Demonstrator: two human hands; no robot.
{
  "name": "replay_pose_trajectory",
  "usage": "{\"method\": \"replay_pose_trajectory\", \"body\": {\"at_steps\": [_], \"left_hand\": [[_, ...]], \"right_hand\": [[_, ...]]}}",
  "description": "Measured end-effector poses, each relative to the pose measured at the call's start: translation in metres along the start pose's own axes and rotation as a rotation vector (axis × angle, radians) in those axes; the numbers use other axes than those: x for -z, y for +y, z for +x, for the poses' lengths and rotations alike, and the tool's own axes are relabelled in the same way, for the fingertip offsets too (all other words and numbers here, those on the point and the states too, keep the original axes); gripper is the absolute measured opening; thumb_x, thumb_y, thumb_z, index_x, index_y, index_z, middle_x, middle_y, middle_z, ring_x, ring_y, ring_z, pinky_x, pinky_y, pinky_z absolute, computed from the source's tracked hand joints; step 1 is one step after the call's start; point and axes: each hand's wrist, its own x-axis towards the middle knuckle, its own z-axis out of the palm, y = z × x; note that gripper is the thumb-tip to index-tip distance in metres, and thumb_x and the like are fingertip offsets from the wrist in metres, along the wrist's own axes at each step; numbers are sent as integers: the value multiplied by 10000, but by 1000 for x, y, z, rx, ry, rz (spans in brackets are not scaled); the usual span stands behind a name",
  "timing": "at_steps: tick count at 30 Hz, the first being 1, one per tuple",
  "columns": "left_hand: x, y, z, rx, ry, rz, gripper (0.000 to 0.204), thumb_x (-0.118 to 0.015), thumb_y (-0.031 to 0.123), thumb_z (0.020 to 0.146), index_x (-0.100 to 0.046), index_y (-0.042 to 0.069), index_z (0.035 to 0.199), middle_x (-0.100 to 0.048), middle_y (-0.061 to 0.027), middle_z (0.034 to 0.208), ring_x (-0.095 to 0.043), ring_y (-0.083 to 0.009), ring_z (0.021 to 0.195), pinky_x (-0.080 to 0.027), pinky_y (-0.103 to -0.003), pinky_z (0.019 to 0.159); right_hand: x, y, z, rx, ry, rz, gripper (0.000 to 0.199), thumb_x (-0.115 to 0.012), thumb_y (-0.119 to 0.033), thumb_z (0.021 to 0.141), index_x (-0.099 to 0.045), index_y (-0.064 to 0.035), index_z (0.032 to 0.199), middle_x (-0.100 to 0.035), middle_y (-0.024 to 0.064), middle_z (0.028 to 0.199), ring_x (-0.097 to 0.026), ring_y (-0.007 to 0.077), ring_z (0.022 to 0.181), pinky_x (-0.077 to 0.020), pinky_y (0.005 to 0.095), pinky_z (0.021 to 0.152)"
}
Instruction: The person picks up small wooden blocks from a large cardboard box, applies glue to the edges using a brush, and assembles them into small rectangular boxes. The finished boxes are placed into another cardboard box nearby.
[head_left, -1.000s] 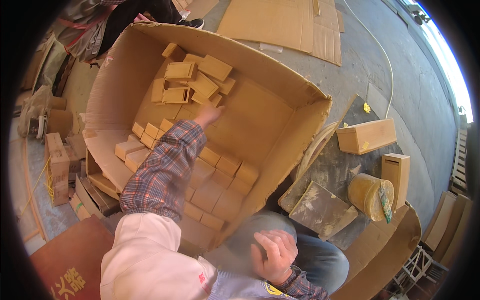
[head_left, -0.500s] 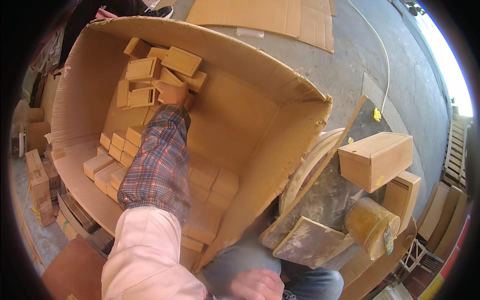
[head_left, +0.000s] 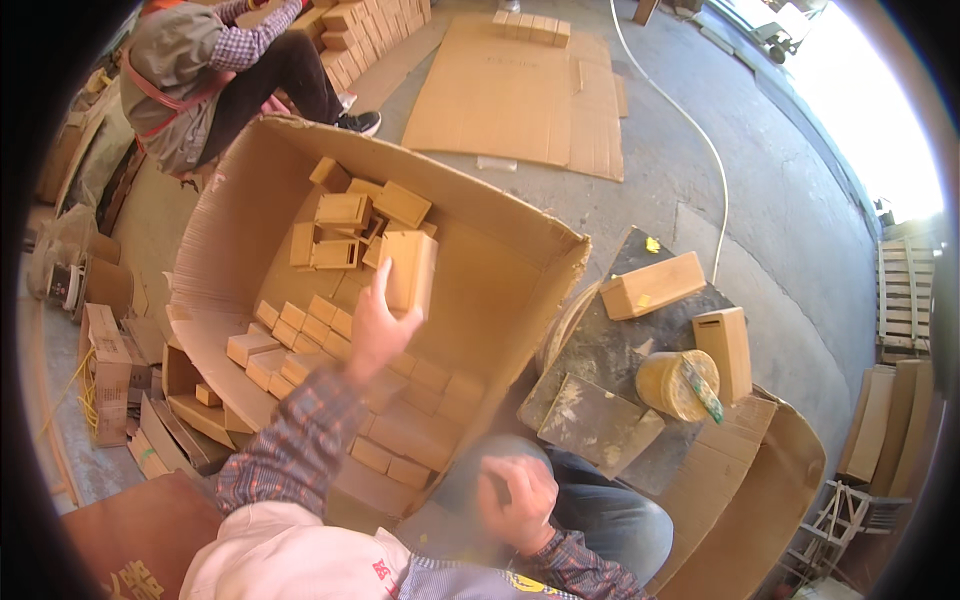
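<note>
Item 1: left hand [head_left: 375,335], plaid-sleeved forearm. Raised over the large open brown cardboard carton [head_left: 230,250]; fingers clamped on a small tan folded cardboard box [head_left: 410,270], held upright at the fingertips, above the carton's middle. Chg vs. half a sec ago: the arm was then stretched deep to the loose heap at the carton's far end, hand down among the boxes; now it is drawn back w/ one box lifted clear. Judged: one unit has been picked from the heap and is in transit, not yet set down.

Item 2: right hand [head_left: 520,500]. Low, near the body, over the blue-trousered knee [head_left: 620,520]; fingers loosely curled together, nothing seen in them. Little chg in position vs. earlier frames; blurred, so the grip is not certain.

Item 3: loose heap of small tan boxes [head_left: 350,220], far end of carton, jumbled at various angles. One fewer than before, by inference.

Item 4: packed rows of small tan boxes [head_left: 300,335], laid flat side by side along the carton floor, nearer the person. The held box is above and just beyond these rows.

Item 5: dark stained work board [head_left: 600,360], right of carton. On it: long tan box [head_left: 652,285]; upright tan box [head_left: 728,352]; yellowish tape roll [head_left: 678,385].

Item 6: flat cardboard sheets [head_left: 510,100] on the concrete floor beyond the carton. Another person [head_left: 200,70] is seated at upper left, well apart.
</note>
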Motion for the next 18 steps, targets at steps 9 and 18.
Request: {"method": "replay_pose_trajectory", "body": {"at_steps": [9, 18], "left_hand": [[92, 189, -205, -488, -149, 1, 979, -851, 238, 794, -352, -19, 1596, -542, -269, 1403, -586, -438, 1264, -501, -472, 1062], [85, 221, -256, -382, -563, -483, 1080, -835, 382, 906, -170, -35, 1648, -359, -313, 1613, -428, -395, 1489, -363, -498, 1212]], "right_hand": [[33, -53, -12, -478, 107, 985, 773, -736, -77, 959, -307, 27, 1594, -478, 285, 1534, -539, 337, 1399, -467, 426, 1133], [134, -44, -101, -489, 305, 175, 729, -807, -99, 830, -497, 51, 1473, -672, 251, 1338, -677, 338, 1238, -527, 408, 1031]]}}
